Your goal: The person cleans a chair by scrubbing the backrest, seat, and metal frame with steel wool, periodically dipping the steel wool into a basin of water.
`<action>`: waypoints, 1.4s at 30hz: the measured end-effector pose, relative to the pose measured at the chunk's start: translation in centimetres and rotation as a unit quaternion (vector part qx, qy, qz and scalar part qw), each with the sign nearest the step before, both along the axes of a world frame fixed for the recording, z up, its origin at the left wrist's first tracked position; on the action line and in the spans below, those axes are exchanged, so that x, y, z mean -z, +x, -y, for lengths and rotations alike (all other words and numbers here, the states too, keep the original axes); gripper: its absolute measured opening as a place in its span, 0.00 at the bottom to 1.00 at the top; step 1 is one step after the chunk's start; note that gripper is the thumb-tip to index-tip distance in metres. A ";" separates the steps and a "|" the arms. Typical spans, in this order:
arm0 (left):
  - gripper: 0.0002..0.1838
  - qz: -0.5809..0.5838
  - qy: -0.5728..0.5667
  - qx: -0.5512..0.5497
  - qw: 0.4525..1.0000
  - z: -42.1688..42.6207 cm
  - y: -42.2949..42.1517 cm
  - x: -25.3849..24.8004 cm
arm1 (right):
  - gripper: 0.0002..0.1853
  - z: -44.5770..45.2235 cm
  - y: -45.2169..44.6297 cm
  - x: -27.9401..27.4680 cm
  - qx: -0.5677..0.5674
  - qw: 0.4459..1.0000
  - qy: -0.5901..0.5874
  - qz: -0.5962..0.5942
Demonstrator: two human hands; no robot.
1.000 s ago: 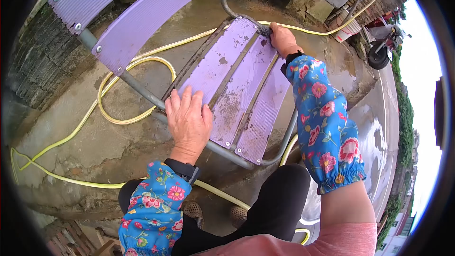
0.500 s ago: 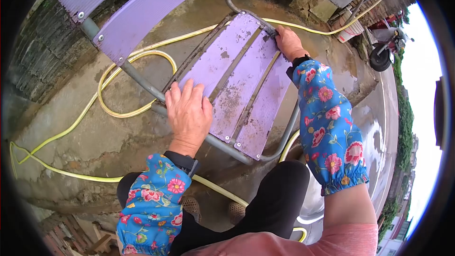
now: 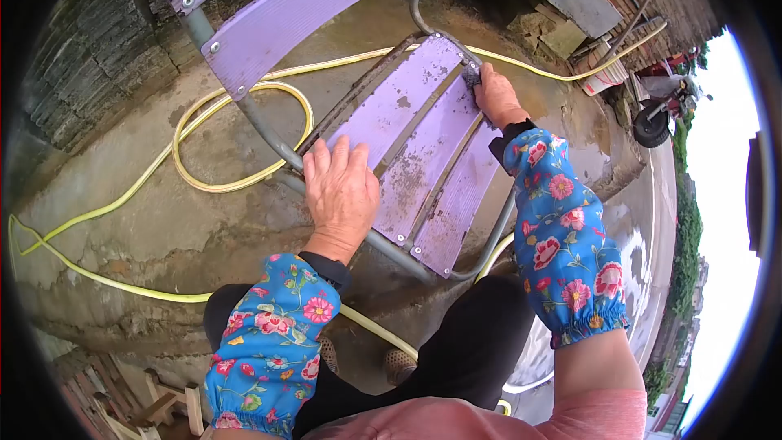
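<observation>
A purple slatted chair (image 3: 407, 151) with a grey metal frame stands tilted in view, its seat slats spotted with dark dirt. My left hand (image 3: 340, 191) lies with fingers spread on the near left edge of the seat, by the metal tube. At the far right corner of the seat, my right hand (image 3: 495, 96) is closed on a dark grey scrubbing pad (image 3: 471, 75), pressed against the end of the slats. The purple backrest (image 3: 309, 12) rises at the top left.
A yellow-green hose (image 3: 122, 195) loops over the wet concrete ground (image 3: 195, 236) around the chair. A white bucket (image 3: 604, 77) and a motorbike (image 3: 658, 114) stand at the upper right. Wooden pieces (image 3: 175, 403) lie at the lower left, and a stone wall (image 3: 90, 57) is at the upper left.
The backrest and left side of the chair have shifted right in view, and my left hand with them. My right hand has moved slightly down, and more of the dark pad shows beside it.
</observation>
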State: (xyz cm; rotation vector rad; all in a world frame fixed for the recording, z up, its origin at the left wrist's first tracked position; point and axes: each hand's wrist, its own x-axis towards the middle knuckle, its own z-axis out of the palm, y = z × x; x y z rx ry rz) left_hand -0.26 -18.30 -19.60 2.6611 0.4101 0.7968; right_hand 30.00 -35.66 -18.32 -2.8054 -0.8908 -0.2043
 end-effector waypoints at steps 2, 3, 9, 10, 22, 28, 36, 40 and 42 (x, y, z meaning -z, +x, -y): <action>0.20 0.005 -0.006 -0.011 1.000 0.3 0.0 -0.4 | 0.14 -3.1 -6.0 0.3 -0.134 0.986 0.050 -0.085; 0.23 0.009 -0.006 -0.019 1.000 0.1 0.1 -0.5 | 0.13 -4.7 -10.3 -0.2 -0.235 0.963 0.053 -0.121; 0.25 -0.011 -0.015 -0.013 1.000 -0.1 0.1 0.0 | 0.08 -8.3 -5.2 -0.2 -0.295 0.954 0.027 -0.036; 0.25 -0.012 -0.015 -0.010 1.000 -0.1 0.1 -0.1 | 0.08 -8.1 -1.1 -0.2 -0.225 0.974 0.023 0.011; 0.27 -0.020 -0.034 0.012 0.999 -0.2 0.0 -0.8 | 0.11 -9.2 -5.2 -1.2 -0.345 0.934 0.014 -0.092; 0.28 -0.022 -0.041 0.020 0.999 -0.1 -0.4 -0.7 | 0.11 -10.1 0.0 -1.0 -0.222 0.974 0.042 -0.010; 0.30 -0.028 -0.043 0.032 0.998 -0.4 -0.3 -0.6 | 0.11 -9.6 1.3 -1.7 -0.261 0.965 0.025 0.011; 0.29 -0.007 -0.037 0.027 0.999 -0.5 -0.1 -0.5 | 0.10 -9.8 6.4 -1.5 -0.077 0.996 0.004 0.038; 0.29 0.000 -0.040 0.026 0.999 -0.5 -0.2 -0.6 | 0.10 -9.4 2.4 -1.0 -0.212 0.976 0.043 0.004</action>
